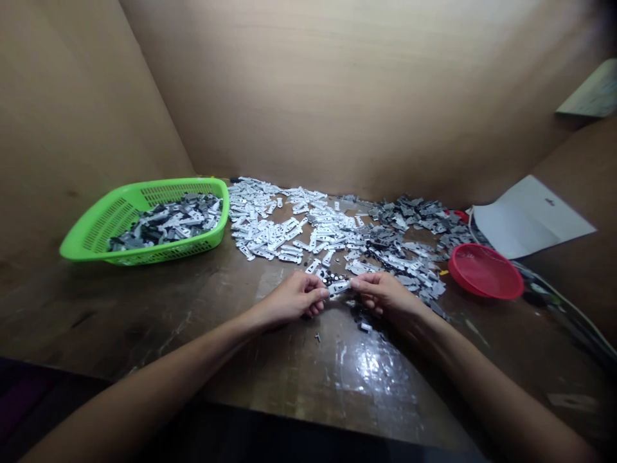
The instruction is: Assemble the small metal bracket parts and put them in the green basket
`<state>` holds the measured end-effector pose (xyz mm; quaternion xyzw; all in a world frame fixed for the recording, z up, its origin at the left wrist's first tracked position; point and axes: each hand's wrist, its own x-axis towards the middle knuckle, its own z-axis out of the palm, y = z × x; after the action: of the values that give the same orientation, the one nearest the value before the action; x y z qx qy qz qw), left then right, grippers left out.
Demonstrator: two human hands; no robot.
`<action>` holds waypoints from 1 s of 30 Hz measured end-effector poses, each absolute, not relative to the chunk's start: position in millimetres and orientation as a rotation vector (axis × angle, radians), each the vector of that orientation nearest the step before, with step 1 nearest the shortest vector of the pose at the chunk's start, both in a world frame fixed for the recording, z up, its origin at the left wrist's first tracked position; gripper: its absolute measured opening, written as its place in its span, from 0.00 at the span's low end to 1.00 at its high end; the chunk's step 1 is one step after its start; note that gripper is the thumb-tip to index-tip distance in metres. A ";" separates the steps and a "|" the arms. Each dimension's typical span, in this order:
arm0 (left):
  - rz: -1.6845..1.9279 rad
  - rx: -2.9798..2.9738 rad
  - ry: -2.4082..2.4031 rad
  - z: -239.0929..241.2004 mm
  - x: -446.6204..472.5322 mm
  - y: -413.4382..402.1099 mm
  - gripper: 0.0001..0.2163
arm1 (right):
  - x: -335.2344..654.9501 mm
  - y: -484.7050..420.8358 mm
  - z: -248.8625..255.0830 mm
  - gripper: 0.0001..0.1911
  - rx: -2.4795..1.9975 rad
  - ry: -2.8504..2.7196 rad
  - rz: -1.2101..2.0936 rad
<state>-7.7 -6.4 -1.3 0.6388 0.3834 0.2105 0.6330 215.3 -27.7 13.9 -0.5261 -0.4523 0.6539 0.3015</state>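
Between my two hands is a small silvery metal plate (339, 288) with holes in it, held just above the table. My left hand (301, 296) pinches its left end between thumb and fingers. At its right end, my right hand (378, 290) closes on it with thumb and forefinger. Small round black-and-white pieces (335, 278) lie right behind the plate. Beyond them spreads a heap of loose flat metal plates (274, 235). Darker grey metal parts (409, 212) are piled to the right. A tiny metal pin (317, 337) lies nearer the front edge.
To the left, a green plastic basket (144, 257) holds many metal parts. A red bowl (486, 271) stands on the right, beside a white sheet (533, 218) and a cable (569, 302). Wooden panels (357, 96) enclose the table (193, 321) at the back and sides.
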 end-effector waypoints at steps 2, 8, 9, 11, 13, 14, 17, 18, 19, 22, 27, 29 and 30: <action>0.476 1.462 0.870 -2.6 -7.5 -6.8 0.12 | 213.2 -28.7 12.4 0.18 -1.394 -1.234 1.686; 0.482 1.509 0.932 -5.6 -5.9 -6.3 0.15 | 200.4 -30.9 2.3 0.14 -1.313 -1.323 1.329; 0.492 1.524 0.953 -5.3 -5.7 -6.8 0.15 | 198.8 -31.4 0.5 0.14 -1.309 -1.335 1.296; 0.515 1.544 0.976 -3.9 -5.3 -8.4 0.16 | 195.7 -33.2 -1.9 0.14 -1.309 -1.370 1.250; 0.511 1.566 0.941 -1.6 -4.3 -10.5 0.16 | 193.1 -34.8 -2.3 0.14 -1.291 -1.443 1.259; 0.499 1.576 0.907 -0.2 -3.7 -11.2 0.16 | 192.6 -34.8 -1.6 0.15 -1.273 -1.484 1.279; 0.497 1.544 0.842 6.3 -3.4 -8.9 0.15 | 199.5 -28.6 3.6 0.19 -1.255 -1.558 1.314; 0.527 1.497 0.854 10.0 -5.0 -5.9 0.15 | 206.2 -24.1 5.8 0.21 -1.281 -1.561 1.266; 0.585 1.427 0.876 14.9 -8.3 -1.5 0.14 | 215.4 -18.7 8.0 0.22 -1.325 -1.568 1.178; 0.976 1.102 0.925 36.9 -30.2 19.3 0.10 | 255.6 -0.3 11.2 0.17 -1.544 -1.650 0.620; 1.653 0.557 0.761 70.5 -78.9 55.1 0.13 | 320.4 21.4 0.6 0.14 -1.963 -1.782 0.041; 1.518 0.518 0.751 70.2 -82.2 57.4 0.17 | 330.5 25.8 -5.9 0.16 -1.986 -1.806 0.039; 1.409 0.530 0.743 67.0 -78.7 55.1 0.16 | 331.6 27.4 -8.5 0.18 -1.978 -1.819 0.049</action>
<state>-78.7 55.1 67.0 0.2351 0.3295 0.6247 0.6678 331.6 27.4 -8.5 -0.7170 -0.6594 0.0178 0.2252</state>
